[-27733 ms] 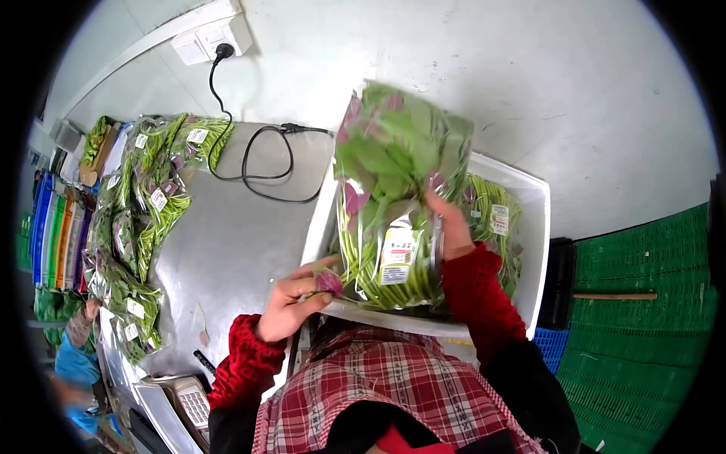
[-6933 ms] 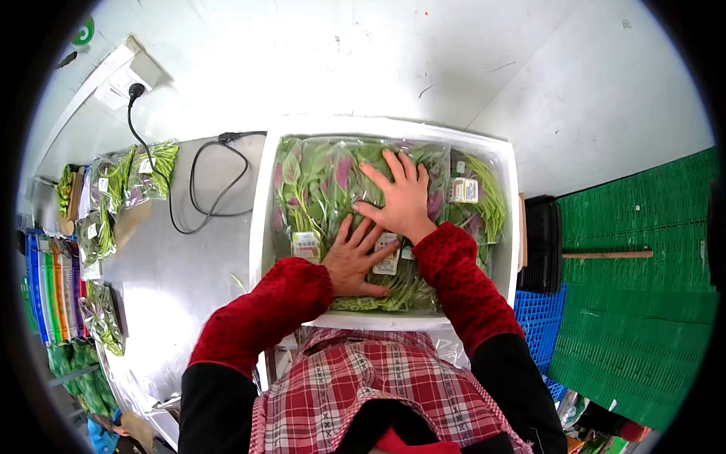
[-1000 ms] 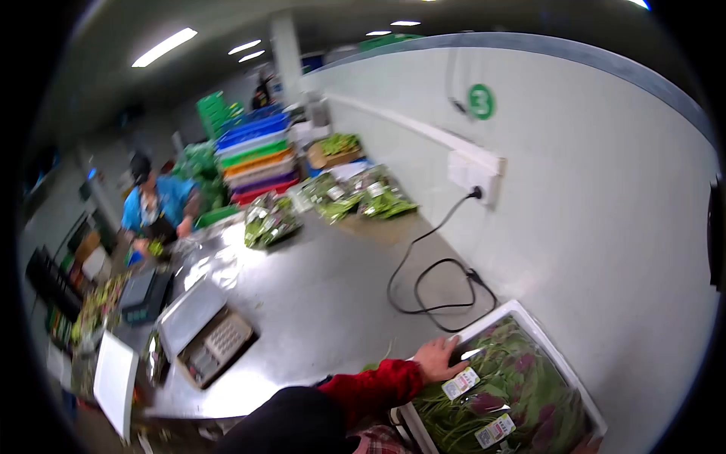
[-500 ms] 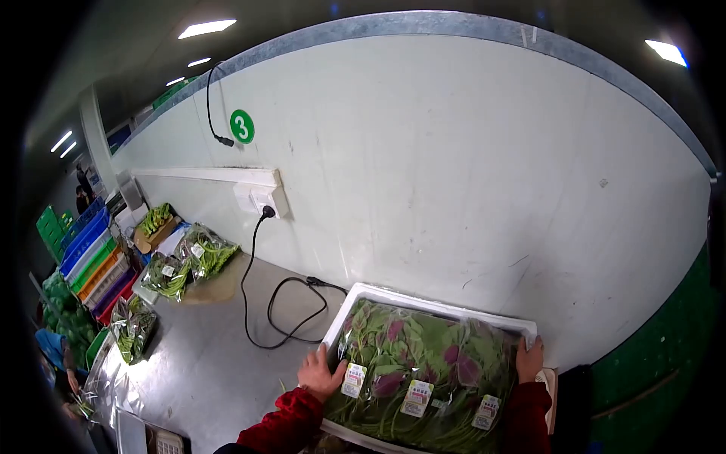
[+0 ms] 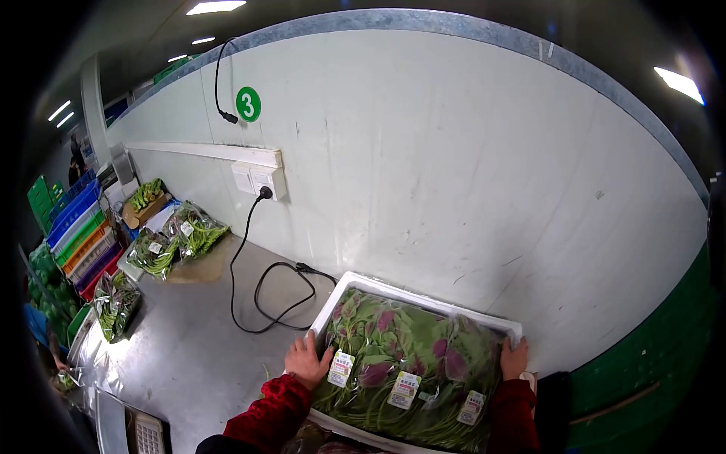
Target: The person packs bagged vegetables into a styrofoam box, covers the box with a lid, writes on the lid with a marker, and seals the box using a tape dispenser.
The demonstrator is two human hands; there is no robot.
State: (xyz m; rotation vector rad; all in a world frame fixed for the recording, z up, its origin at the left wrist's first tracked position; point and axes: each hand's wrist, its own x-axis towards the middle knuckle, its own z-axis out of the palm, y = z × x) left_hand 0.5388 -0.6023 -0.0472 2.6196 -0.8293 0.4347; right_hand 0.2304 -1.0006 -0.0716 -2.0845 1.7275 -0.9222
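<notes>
A white foam box (image 5: 429, 297) stands on the metal table against the wall. It is filled with clear bags of red-and-green amaranth leaves (image 5: 408, 333), stems toward me, with three white labels (image 5: 406, 390) along the front. My left hand (image 5: 308, 363) grips the box's left rim, thumb on the inner side beside a label. On the opposite side, my right hand (image 5: 514, 359) is closed over the right rim near the far corner. Both wrists are in dark red sleeves, and the box's near edge is partly out of view.
A black cable (image 5: 261, 306) runs from the wall socket (image 5: 259, 180) and loops left of the box. Bagged greens (image 5: 189, 231) lie at the table's far left. Beyond are stacked coloured crates (image 5: 85, 240). A keypad device (image 5: 147, 435) sits lower left, near another person's hand (image 5: 60, 363).
The whole view has shifted slightly, so the table, cable and box appear higher and further left. Both hands keep their places on the box rims.
</notes>
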